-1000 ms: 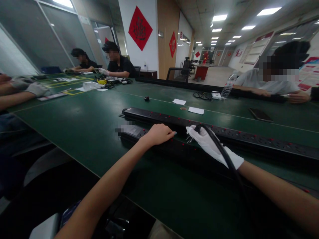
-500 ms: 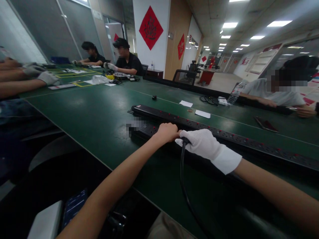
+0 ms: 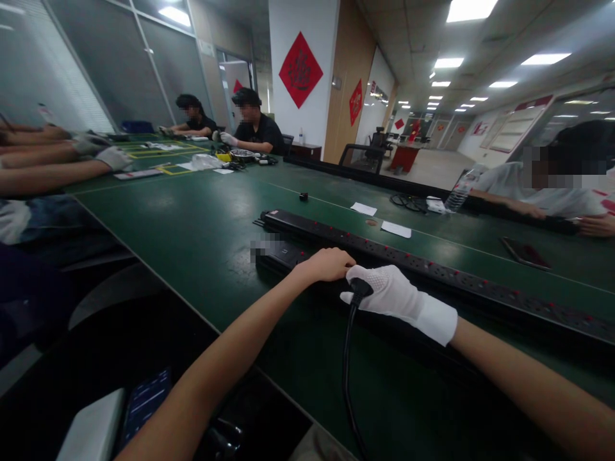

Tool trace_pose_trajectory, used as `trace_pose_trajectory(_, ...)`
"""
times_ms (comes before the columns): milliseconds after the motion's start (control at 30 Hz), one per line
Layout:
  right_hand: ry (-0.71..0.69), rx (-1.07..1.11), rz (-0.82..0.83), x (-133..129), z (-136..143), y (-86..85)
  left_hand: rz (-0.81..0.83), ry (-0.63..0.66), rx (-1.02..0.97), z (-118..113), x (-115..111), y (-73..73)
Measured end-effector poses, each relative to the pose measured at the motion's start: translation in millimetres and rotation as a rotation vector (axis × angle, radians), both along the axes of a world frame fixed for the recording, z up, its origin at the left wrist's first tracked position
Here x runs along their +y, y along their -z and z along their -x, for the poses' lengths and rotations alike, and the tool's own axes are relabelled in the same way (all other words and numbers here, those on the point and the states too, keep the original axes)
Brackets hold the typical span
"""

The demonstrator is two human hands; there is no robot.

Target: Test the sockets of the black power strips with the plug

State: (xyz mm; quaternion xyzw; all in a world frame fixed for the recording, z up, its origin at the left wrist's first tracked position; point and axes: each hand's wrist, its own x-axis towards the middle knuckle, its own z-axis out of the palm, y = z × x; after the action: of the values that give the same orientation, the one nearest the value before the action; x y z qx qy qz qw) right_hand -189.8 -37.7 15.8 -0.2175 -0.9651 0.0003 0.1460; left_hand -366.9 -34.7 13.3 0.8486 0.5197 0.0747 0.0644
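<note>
A long black power strip (image 3: pixel 281 255) lies on the green table in front of me. My bare left hand (image 3: pixel 331 264) rests over it with curled fingers, gripping the strip; the fingertips are hidden. Just to the right, my right hand (image 3: pixel 387 293) wears a white dotted glove and is closed around a black plug (image 3: pixel 361 288). From that plug a thick black cable (image 3: pixel 346 371) hangs down toward the table's near edge. Both hands nearly touch. Whether the plug's pins meet a socket is hidden. Behind lies a second black power strip (image 3: pixel 432 266) with red switches.
The green table (image 3: pixel 202 224) carries white paper slips (image 3: pixel 396 229), a small black part (image 3: pixel 303 196), a dark phone (image 3: pixel 524 253) and a water bottle (image 3: pixel 460 192). Co-workers sit left, behind and right. A white box (image 3: pixel 91 426) and a lit phone (image 3: pixel 147 403) are below the edge.
The view has tilted slightly, so the scene sits lower and further right. My right hand has turned a little, showing more of the plug. My left hand keeps its place on the strip.
</note>
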Motion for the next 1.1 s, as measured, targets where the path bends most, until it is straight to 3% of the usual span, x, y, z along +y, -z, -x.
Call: trace_pose_trajectory(1100,-0.055,0.159,-0.038,5,-4,11.9,0.094,-0.025,0.148,-3,4,1.8)
